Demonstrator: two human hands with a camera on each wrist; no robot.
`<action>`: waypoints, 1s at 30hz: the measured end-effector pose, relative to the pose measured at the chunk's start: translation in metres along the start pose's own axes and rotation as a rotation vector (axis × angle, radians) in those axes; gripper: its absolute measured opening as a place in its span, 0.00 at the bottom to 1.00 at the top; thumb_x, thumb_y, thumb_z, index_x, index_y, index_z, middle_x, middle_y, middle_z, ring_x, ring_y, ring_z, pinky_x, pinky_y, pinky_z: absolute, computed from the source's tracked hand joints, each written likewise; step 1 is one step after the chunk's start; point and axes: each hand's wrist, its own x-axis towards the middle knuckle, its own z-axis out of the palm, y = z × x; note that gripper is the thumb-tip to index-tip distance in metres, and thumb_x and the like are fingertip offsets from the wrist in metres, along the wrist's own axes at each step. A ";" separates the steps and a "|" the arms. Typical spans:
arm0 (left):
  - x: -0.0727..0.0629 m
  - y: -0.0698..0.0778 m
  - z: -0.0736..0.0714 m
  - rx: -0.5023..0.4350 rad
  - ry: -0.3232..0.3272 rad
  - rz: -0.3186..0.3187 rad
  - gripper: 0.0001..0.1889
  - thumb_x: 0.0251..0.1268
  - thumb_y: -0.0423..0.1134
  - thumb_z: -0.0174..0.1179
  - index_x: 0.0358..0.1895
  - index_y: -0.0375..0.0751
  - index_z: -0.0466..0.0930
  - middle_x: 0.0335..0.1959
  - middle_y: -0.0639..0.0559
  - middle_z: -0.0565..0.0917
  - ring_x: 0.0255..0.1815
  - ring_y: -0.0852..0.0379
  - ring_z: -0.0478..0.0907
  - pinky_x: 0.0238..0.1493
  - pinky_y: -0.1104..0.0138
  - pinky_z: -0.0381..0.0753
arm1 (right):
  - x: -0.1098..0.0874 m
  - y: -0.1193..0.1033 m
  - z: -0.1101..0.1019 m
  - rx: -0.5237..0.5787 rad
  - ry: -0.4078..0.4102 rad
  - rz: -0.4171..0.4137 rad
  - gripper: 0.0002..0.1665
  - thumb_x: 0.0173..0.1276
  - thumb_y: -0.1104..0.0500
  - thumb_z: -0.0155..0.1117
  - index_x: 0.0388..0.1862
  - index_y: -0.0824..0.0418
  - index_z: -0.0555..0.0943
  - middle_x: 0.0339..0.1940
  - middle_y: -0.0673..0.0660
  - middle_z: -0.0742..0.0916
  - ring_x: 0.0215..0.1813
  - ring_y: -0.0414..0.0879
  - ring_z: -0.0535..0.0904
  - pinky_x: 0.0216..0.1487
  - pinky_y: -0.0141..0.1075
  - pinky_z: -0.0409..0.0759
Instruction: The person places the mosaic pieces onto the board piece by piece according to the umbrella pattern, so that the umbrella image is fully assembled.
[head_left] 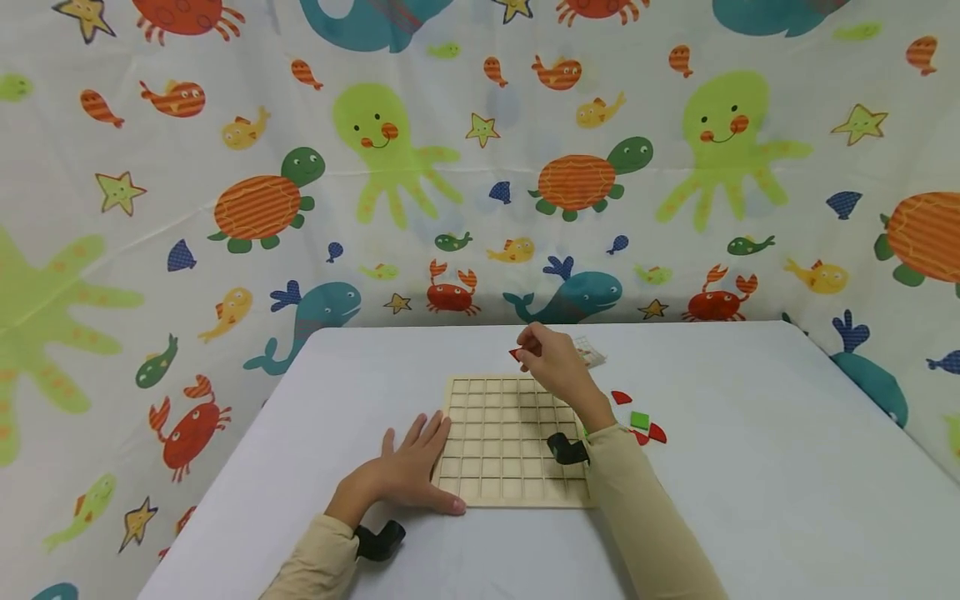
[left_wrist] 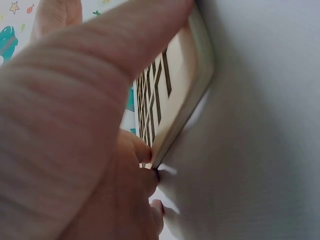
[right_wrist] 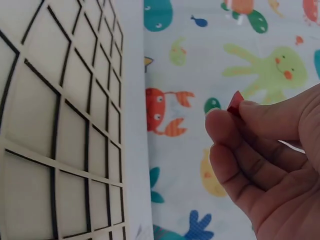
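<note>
Printed cloth backdrop point(head_left: 480, 179) behind the work and down both sides: white ground, faint creases, sea animals in bright colours (green octopuses, orange-shelled turtles, red crabs, teal whales, small fish, stars). Counter point(head_left: 787, 467) in front of it, plain white, its far edge running straight across just below the lowest row of crabs and whales.

On the counter, about mid-width: pale grid board point(head_left: 501, 442), lying flat, square cells divided by ridges with dark edges in the wrist views. Left hand point(head_left: 412, 471) at the board's left side, grip wide, fingers spread along that edge, thumb on the near left corner.

Right hand point(head_left: 553, 360) raised above the counter, by the board's far edge as seen from the head. Its grip is narrow: thumb and fingertips pinch a small red piece point(right_wrist: 235, 103), a pointed corner of it showing, apart from the board.

Small printed packet point(head_left: 590, 352) near the counter's far edge, partly behind the right hand. To the right of the board, loose: one red wedge point(head_left: 621, 397) on its own; nearer, a green square point(head_left: 640, 420) with two more red pieces point(head_left: 657, 433) close by, one partly hidden by the beige right sleeve point(head_left: 645, 508).
</note>
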 end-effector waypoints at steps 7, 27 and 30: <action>0.000 0.008 -0.006 0.033 -0.025 -0.013 0.71 0.53 0.72 0.75 0.88 0.36 0.43 0.89 0.39 0.40 0.88 0.37 0.32 0.76 0.28 0.29 | 0.000 0.006 0.010 -0.137 -0.066 -0.107 0.05 0.76 0.73 0.64 0.41 0.66 0.84 0.36 0.60 0.89 0.35 0.48 0.83 0.41 0.43 0.84; -0.001 0.006 -0.006 0.002 -0.006 -0.004 0.70 0.55 0.68 0.77 0.88 0.35 0.43 0.89 0.37 0.41 0.88 0.35 0.33 0.76 0.27 0.30 | 0.004 0.024 0.028 -0.311 -0.320 -0.109 0.15 0.71 0.77 0.60 0.35 0.64 0.90 0.35 0.56 0.89 0.40 0.52 0.82 0.46 0.44 0.84; -0.001 0.006 -0.006 0.012 -0.005 -0.007 0.69 0.55 0.68 0.77 0.88 0.35 0.43 0.89 0.37 0.41 0.88 0.35 0.34 0.76 0.27 0.31 | 0.003 0.026 0.031 -0.312 -0.320 -0.118 0.15 0.71 0.78 0.61 0.35 0.65 0.90 0.35 0.56 0.89 0.43 0.54 0.84 0.49 0.46 0.85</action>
